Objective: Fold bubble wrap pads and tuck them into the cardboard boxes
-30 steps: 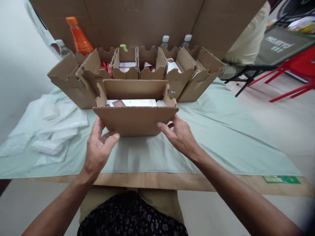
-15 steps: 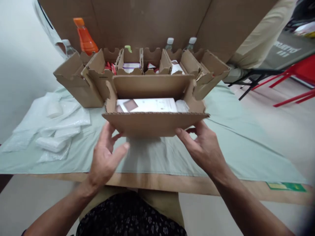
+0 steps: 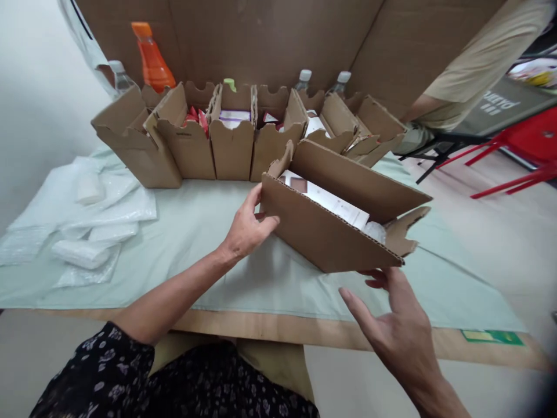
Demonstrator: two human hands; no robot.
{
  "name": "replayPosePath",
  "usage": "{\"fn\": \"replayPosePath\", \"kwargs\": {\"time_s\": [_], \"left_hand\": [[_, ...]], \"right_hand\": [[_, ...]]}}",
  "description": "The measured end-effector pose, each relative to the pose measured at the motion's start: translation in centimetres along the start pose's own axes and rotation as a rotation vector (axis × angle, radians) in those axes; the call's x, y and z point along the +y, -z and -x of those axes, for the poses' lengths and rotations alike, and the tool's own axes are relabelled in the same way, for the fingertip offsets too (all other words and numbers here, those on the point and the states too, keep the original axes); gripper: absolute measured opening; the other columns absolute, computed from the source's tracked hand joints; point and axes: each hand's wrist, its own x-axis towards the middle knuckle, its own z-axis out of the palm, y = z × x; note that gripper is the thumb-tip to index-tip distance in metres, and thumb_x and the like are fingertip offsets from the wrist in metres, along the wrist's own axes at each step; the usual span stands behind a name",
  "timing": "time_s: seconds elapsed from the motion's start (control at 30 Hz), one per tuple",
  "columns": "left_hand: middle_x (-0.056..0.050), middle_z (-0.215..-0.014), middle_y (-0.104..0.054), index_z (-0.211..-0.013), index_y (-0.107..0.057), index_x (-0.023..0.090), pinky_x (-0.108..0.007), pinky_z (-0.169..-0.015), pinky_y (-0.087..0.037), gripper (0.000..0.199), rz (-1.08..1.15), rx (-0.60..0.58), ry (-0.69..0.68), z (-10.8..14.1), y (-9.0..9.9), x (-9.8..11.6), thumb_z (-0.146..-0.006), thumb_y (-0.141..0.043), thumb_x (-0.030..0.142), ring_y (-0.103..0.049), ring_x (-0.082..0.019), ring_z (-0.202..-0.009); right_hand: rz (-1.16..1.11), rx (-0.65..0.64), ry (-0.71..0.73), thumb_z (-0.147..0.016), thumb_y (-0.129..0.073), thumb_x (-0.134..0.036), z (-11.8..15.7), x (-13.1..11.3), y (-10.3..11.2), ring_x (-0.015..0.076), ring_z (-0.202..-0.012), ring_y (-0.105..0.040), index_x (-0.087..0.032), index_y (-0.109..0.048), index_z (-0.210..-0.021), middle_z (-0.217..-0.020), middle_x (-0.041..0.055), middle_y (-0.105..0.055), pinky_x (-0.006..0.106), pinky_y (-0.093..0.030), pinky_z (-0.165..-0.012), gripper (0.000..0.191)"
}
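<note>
box between left grip and right grip

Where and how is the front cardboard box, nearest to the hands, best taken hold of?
Probably low on its two short ends: left hand from the left, right hand from the right. The front box is long and narrow, and its open upper walls may bend. It is skewed, right end nearer, so the right hand would reach less.

The carton is brown, the tablecloth pale green.
</note>
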Motion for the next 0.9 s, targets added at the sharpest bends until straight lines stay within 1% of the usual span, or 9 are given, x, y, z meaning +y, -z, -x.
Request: {"fn": "replayPosePath", "kwargs": {"time_s": [0.07,0.13,0.2,0.27,0.37,0.47,0.63,0.7,0.9], "left_hand": [[-0.011,-0.163,-0.046,-0.153,-0.043,0.027,-0.045,-0.103,-0.06,0.078,-0.014,0.019,-0.001,-0.8,-0.7,-1.1,-0.079,-0.067,0.019,-0.045,-0.035,-0.149],[-0.011,-0.171,-0.033,-0.158,-0.036,0.03,-0.047,-0.104,-0.06,0.084,-0.029,0.071,0.009,-0.9,-1.3,-2.5,-0.081,-0.069,0.022,-0.039,-0.037,-0.154],[-0.012,-0.173,-0.025,-0.16,-0.032,0.032,-0.05,-0.106,-0.058,0.085,-0.047,0.102,0.032,-0.1,-2.0,-4.1,-0.084,-0.069,0.026,-0.036,-0.039,-0.156],[-0.014,-0.171,-0.027,-0.161,-0.031,0.031,-0.054,-0.111,-0.054,0.084,-0.085,0.09,0.044,1.3,-2.6,-5.8,-0.086,-0.069,0.029,-0.034,-0.039,-0.156],[-0.016,-0.169,-0.03,-0.162,-0.029,0.03,-0.059,-0.119,-0.045,0.085,-0.179,0.026,0.002,3.4,-3.2,-7.7,-0.087,-0.069,0.028,-0.034,-0.038,-0.157],[-0.016,-0.173,-0.022,-0.165,-0.024,0.031,-0.061,-0.123,-0.04,0.088,-0.262,-0.046,-0.057,4.3,-3.3,-8.5,-0.088,-0.067,0.025,-0.028,-0.038,-0.16],[-0.015,-0.176,-0.019,-0.168,-0.019,0.029,-0.065,-0.128,-0.03,0.093,-0.371,-0.169,-0.128,4.2,-3.1,-8.9,-0.087,-0.067,0.028,-0.021,-0.039,-0.163],[-0.015,-0.177,-0.018,-0.168,-0.02,0.029,-0.064,-0.128,-0.03,0.094,-0.399,-0.215,-0.151,4.3,-3.1,-9.0,-0.087,-0.067,0.03,-0.021,-0.039,-0.163],[-0.015,-0.179,-0.014,-0.169,-0.018,0.029,-0.064,-0.129,-0.028,0.096,-0.448,-0.321,-0.211,4.3,-3.3,-8.8,-0.087,-0.068,0.036,-0.019,-0.04,-0.164]], "right_hand": [[-0.05,0.016,-0.051,-0.088,-0.076,-0.046,0.6,1.7,0.6,0.03,-0.106,-0.07,-0.024,-0.056,-0.145,-0.124,0.0125,-0.071,0.049,-0.058,-0.094,0.063],[-0.195,0.064,-0.156,-0.089,-0.075,-0.048,-0.2,4.1,1.0,0.031,-0.116,-0.069,-0.027,-0.06,-0.144,-0.133,0.0113,-0.07,0.051,-0.056,-0.1,0.06],[-0.384,0.136,-0.251,-0.089,-0.073,-0.049,-2.0,6.5,1.1,0.0299,-0.121,-0.068,-0.029,-0.065,-0.138,-0.136,0.0092,-0.07,0.051,-0.055,-0.104,0.054],[-0.552,0.179,-0.265,-0.086,-0.075,-0.05,-4.3,7.9,1.1,0.029,-0.125,-0.067,-0.029,-0.068,-0.133,-0.136,0.0076,-0.071,0.05,-0.053,-0.108,0.051],[-0.739,0.129,-0.187,-0.083,-0.077,-0.051,-7.7,7.4,1.3,0.0298,-0.127,-0.067,-0.03,-0.073,-0.123,-0.13,0.0054,-0.074,0.048,-0.053,-0.11,0.045],[-0.823,0.02,-0.141,-0.084,-0.076,-0.057,-10.0,5.9,1.5,0.0316,-0.123,-0.069,-0.032,-0.077,-0.109,-0.12,0.0034,-0.078,0.049,-0.056,-0.107,0.036],[-0.845,-0.024,-0.156,-0.077,-0.082,-0.064,-10.8,6.0,1.0,0.0324,-0.11,-0.073,-0.027,-0.078,-0.111,-0.11,0.0054,-0.08,0.05,-0.06,-0.098,0.05],[-0.868,0.05,-0.179,-0.076,-0.084,-0.063,-10.6,6.2,0.3,0.0299,-0.104,-0.074,-0.026,-0.078,-0.107,-0.105,0.0048,-0.08,0.047,-0.061,-0.096,0.049],[-0.863,0.43,-0.312,-0.077,-0.084,-0.058,-10.5,5.3,-2.2,0.0214,-0.085,-0.071,-0.023,-0.078,-0.085,-0.088,0.0007,-0.077,0.038,-0.06,-0.084,0.037]]}}
